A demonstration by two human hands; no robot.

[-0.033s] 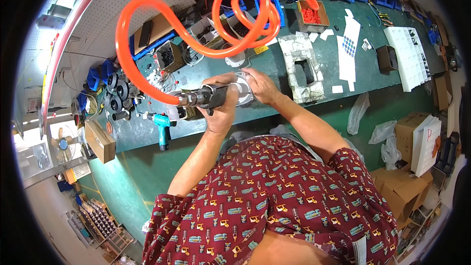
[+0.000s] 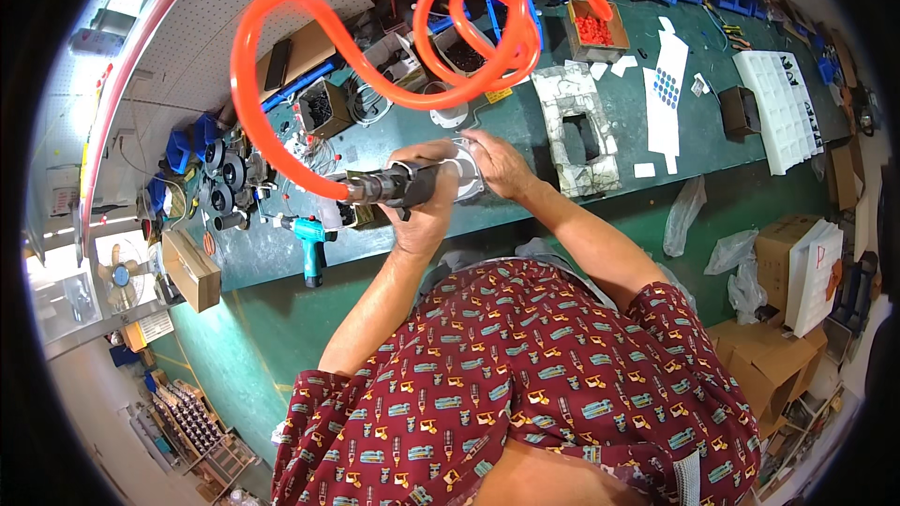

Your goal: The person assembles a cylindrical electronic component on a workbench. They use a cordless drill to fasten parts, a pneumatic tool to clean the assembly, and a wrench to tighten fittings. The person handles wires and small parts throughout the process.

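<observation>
My left hand [image 2: 429,201] is wrapped round a dark and silver air tool [image 2: 386,187]. A coiled orange air hose [image 2: 246,103] joins the tool's left end. Against the tool's right end sits a silver-grey metal part [image 2: 469,174] with a round middle and a flange. My right hand [image 2: 504,169] grips this part at its right side, fingers closed on the rim. Both hands are just above the near edge of the green workbench [image 2: 525,215]. My left fingers hide where the tool meets the part.
A teal cordless driver [image 2: 309,242] lies at the bench's front edge, beside several black ring-shaped parts [image 2: 222,197]. A taped white block with a square hole [image 2: 603,178] is to the right. Farther back stand a box of red pieces [image 2: 595,30] and a bin of dark screws [image 2: 323,109].
The orange hose loops have swung slightly to the right, and the tool's hose end has shifted a little right. Both hands keep their hold.
</observation>
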